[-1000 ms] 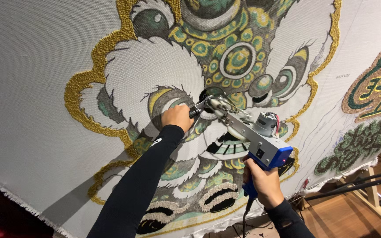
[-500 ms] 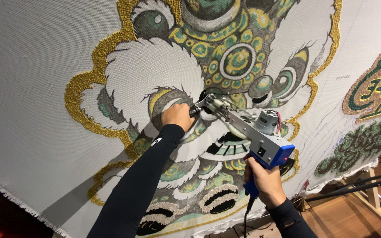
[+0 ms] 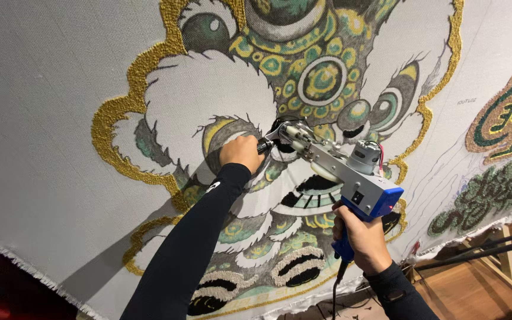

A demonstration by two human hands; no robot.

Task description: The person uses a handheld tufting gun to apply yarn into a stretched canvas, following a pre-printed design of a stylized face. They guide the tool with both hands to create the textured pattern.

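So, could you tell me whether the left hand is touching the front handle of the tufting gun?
Touching. The head view shows the left hand closed around the black front handle of the tufting gun, no gap between them.

A grey-and-blue tufting gun presses its tip, tilted, against the stretched lion-patterned cloth.

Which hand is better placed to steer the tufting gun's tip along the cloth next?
Left. The left hand grips the front handle beside the tufting gun tip on the cloth. The right hand holds the rear blue grip, farther back.
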